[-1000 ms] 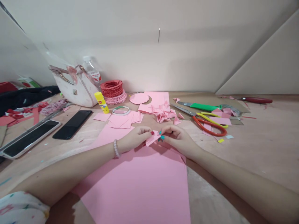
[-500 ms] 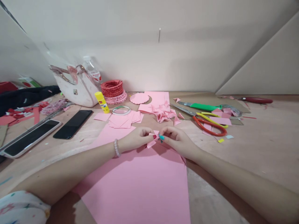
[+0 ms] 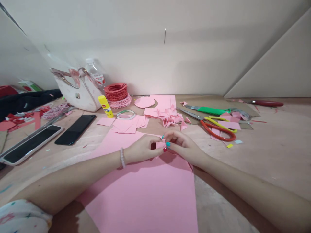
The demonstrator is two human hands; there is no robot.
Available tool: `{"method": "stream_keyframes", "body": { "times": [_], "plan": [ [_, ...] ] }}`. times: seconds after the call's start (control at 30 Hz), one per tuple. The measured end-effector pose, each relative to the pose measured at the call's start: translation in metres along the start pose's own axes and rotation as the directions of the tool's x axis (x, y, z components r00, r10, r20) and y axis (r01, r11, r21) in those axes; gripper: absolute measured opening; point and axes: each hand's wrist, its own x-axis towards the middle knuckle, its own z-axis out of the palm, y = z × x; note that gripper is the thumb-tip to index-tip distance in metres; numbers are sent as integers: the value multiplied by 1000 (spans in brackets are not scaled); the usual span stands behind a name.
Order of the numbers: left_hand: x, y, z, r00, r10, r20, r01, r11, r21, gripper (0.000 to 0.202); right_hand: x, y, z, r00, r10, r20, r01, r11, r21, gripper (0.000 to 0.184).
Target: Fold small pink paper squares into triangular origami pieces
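Note:
Between my two hands is a small folded piece of pink paper (image 3: 159, 145), partly hidden by the fingers. My left hand (image 3: 147, 146) pinches it from the left, its red-nailed thumb near the lower edge. From the right, my right hand (image 3: 181, 145) grips the same piece between a turquoise-nailed thumb and a finger. Both hands are above a large pink sheet (image 3: 145, 191) lying on the table. Behind them sit a heap of folded pink paper pieces (image 3: 168, 117) and a stack of pink paper squares (image 3: 127, 125).
Scissors (image 3: 206, 126) and a green-handled cutter (image 3: 213, 111) lie to the right. On the left are a glue stick (image 3: 106, 106), a black phone (image 3: 75, 130), a white-framed phone (image 3: 32, 145) and a white handbag (image 3: 79, 92). Red and pink rings (image 3: 116, 94) stand stacked near the wall.
My left thumb has slid lower and to the right along the pink paper piece, and the piece has turned. My right hand stays almost in place, still pinching it.

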Motion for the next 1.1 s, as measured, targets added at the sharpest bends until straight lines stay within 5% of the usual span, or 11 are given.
{"method": "stream_keyframes", "body": {
  "times": [0.37, 0.57, 0.73, 1.1],
  "plan": [
    [0, -2, -4, 992, -64, 108, 91, 959, -267, 30, 0, -3, 0, 998, -63, 14, 64, 992, -109, 9],
    [7, -7, -2, 999, -49, 2, 48, 964, -263, 24, 2, 0, -2, 989, -142, -50, 133, 979, -157, 6],
    [9, -12, -2, 993, 48, -106, -84, 927, -365, 26, 2, 2, -2, 991, -131, 5, 130, 975, -178, 10],
    [5, -7, 1, 998, 37, -47, -51, 932, -360, 23, 2, 0, 1, 1000, -28, 10, 29, 992, -124, 10]
  ]
}}
